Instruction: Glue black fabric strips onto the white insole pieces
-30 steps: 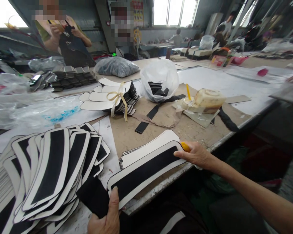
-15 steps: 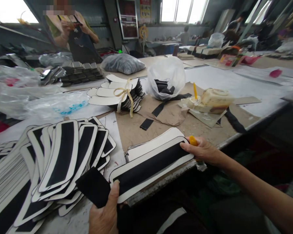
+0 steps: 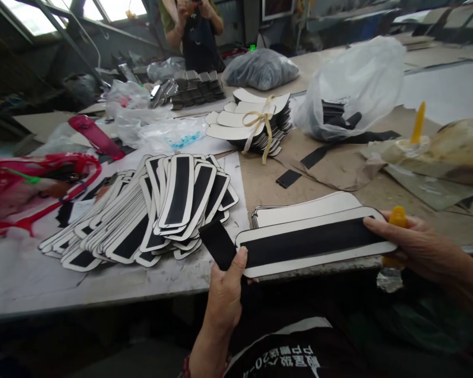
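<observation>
My left hand [image 3: 226,294] is closed on the left end of a long white panel [image 3: 319,260] with rounded corners, thumb on top. A black strip [image 3: 311,239] lies along the panel, and a short black piece [image 3: 217,244] sticks out past its left end. My right hand [image 3: 421,241] pinches the panel's right end. That same hand also holds a yellow-handled tool [image 3: 398,216], its lower end whitish and smeared. Behind the held panel is a stack of plain white panels [image 3: 307,209]. To the left lies a fanned pile of white panels with black strips [image 3: 177,194].
A bundle of white panels tied with ribbon [image 3: 256,118] sits farther back, beside a clear bag [image 3: 350,89] with black pieces. A glue-stained container [image 3: 449,152] with a yellow stick is at right. A red bag [image 3: 43,189] lies left. Another person [image 3: 197,31] stands behind the table.
My view has swung left and down, so the table's things appear farther right and the red bag shows. Both hands keep hold of the panel, which lies more level in view.
</observation>
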`<action>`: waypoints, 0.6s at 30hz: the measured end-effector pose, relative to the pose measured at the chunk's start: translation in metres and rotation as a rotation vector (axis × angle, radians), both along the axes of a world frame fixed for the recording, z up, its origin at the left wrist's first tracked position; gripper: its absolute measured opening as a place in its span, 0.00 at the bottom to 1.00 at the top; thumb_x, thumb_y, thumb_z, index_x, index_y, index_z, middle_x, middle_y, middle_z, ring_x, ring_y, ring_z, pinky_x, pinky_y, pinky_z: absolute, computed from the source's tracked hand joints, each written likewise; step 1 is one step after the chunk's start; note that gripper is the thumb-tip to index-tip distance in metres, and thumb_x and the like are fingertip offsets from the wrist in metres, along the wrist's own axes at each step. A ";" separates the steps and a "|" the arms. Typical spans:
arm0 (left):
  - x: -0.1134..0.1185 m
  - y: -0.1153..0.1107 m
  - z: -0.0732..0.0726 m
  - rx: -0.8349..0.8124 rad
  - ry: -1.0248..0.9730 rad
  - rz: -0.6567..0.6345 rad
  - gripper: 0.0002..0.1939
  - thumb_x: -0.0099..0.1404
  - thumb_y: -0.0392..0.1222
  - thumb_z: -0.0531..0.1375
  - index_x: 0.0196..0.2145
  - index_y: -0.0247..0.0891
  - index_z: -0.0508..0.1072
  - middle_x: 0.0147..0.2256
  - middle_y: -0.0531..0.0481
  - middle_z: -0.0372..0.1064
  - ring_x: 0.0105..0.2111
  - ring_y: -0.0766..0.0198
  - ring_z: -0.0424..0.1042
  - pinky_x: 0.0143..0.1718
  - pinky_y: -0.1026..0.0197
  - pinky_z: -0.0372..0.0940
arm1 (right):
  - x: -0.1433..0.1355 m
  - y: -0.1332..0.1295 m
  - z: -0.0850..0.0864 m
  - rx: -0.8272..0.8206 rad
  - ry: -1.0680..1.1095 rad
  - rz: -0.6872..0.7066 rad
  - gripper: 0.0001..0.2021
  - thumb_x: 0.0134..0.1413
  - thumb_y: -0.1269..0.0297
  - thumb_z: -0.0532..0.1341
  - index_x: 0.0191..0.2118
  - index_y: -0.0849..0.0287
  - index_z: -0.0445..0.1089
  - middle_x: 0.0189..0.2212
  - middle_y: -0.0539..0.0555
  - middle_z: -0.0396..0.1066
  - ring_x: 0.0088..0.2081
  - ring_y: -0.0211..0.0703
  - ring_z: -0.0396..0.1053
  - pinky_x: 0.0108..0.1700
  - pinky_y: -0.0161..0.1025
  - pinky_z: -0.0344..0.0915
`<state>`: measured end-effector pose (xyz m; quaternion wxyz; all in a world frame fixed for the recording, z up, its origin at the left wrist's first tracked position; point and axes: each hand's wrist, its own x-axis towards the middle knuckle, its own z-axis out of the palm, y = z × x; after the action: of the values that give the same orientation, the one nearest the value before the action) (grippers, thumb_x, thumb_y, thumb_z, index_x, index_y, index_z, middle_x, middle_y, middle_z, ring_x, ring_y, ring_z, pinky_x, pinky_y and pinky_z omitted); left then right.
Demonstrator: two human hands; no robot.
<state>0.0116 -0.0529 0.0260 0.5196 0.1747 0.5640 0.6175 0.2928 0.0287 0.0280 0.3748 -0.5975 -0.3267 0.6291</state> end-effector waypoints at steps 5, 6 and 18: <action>0.001 0.000 0.001 -0.030 -0.109 0.011 0.15 0.51 0.42 0.67 0.33 0.37 0.66 0.22 0.59 0.61 0.16 0.72 0.58 0.14 0.70 0.55 | -0.006 -0.004 -0.001 0.028 0.111 -0.009 0.17 0.38 0.57 0.71 0.22 0.58 0.61 0.14 0.42 0.54 0.12 0.25 0.43 0.10 0.25 0.42; 0.001 0.001 0.002 -0.052 -0.131 0.011 0.15 0.51 0.42 0.67 0.32 0.37 0.66 0.21 0.59 0.60 0.16 0.73 0.57 0.14 0.70 0.55 | -0.008 -0.005 -0.001 0.032 0.141 -0.004 0.19 0.38 0.56 0.71 0.23 0.59 0.60 0.14 0.41 0.53 0.12 0.24 0.42 0.11 0.25 0.41; -0.016 0.006 -0.007 -0.277 -0.056 0.088 0.23 0.40 0.42 0.71 0.36 0.39 0.71 0.26 0.56 0.68 0.21 0.66 0.67 0.17 0.68 0.62 | -0.011 -0.002 -0.009 0.194 -0.004 0.204 0.20 0.44 0.48 0.66 0.27 0.60 0.62 0.16 0.44 0.57 0.15 0.28 0.52 0.14 0.27 0.48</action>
<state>-0.0045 -0.0472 0.0189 0.5268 0.0590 0.6362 0.5606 0.2821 0.0264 0.0195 0.3642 -0.5234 -0.4460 0.6281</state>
